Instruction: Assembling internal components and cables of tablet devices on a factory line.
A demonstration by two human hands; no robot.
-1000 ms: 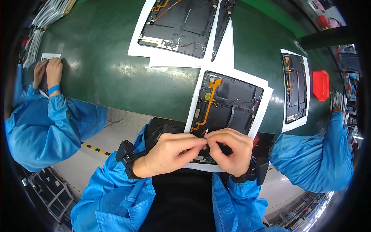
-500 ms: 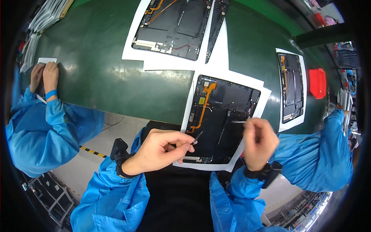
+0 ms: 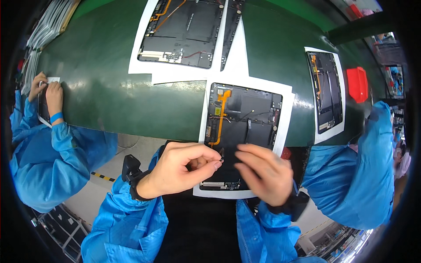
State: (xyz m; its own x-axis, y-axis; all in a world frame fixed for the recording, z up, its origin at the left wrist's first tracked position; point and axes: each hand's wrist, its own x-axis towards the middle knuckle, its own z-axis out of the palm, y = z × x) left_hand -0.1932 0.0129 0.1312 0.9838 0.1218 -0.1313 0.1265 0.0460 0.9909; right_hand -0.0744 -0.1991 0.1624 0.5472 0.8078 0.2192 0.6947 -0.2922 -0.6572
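Observation:
My left hand [image 3: 182, 168] is over the lower left of an opened tablet housing [image 3: 258, 118]. Thumb and forefinger are pinched on a small dark part [image 3: 222, 154], most of it hidden by the fingertips. To its right my right hand [image 3: 267, 175] hovers above the lower right of the housing, slightly blurred. A gap shows between its thumb and forefinger, and I see nothing in it. The housing is black, with an orange flex cable [image 3: 225, 107] down its left side, and lies on a white sheet [image 3: 287, 103].
More opened tablet housings lie on white sheets, one [image 3: 177, 37] at the back and another [image 3: 326, 94] at the right beside a red tray [image 3: 357, 84]. Co-workers in blue sit at left [image 3: 57, 153] and right [image 3: 351, 171]. The green table [image 3: 101, 96] spans the bench.
My right hand has moved left and lower, toward my left hand; the thin white strip it held is no longer visible. My left hand keeps its pinch. The view has shifted slightly.

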